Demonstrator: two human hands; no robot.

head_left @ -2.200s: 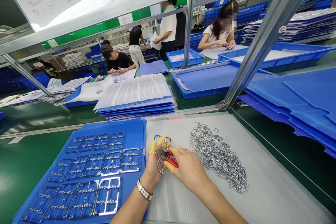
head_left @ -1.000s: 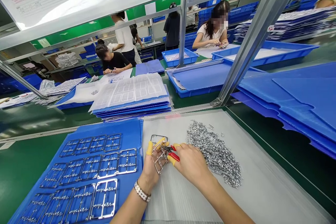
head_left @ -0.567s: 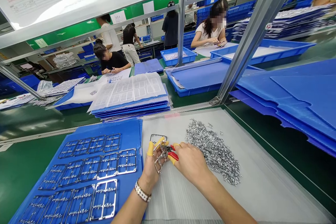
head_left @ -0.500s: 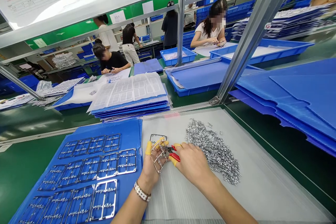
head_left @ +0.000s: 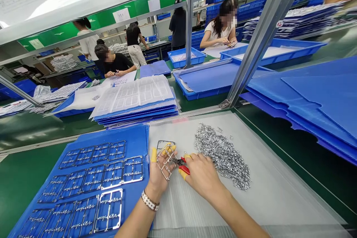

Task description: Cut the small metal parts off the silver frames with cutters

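Through the head camera I have both hands over a translucent corrugated plastic sheet (head_left: pixel 245 200) on the green desk (head_left: pixel 33 167). My left hand (head_left: pixel 158 178) is closed on an etched metal frame (head_left: pixel 166 163), pinching it between the thumb and fingers, with yellow finger cots (head_left: pixel 153 154) on the fingertips. A beaded bracelet (head_left: pixel 150 200) sits on that wrist. My right hand (head_left: pixel 202 176) is closed around red-handled cutters (head_left: pixel 185 170), and their metal tips reach the frame. Just behind the frame lies a thin rectangular outline (head_left: pixel 165 145); I cannot tell whether it is joined to the frame.

A heap of small shiny metal pieces (head_left: pixel 223 156) lies on the plastic sheet, just beside my right hand. On my left, a blue corrugated sheet (head_left: pixel 136 137) carries rows of metal frets (head_left: pixel 92 178). Farther along the desk are a stack of blue sheets topped with clear sleeves (head_left: pixel 134 96) and a shallow blue tray (head_left: pixel 200 85). Beyond the tray, a seated person in black (head_left: pixel 113 61) and a seated person in white (head_left: pixel 219 31) work with their hands at their own places.
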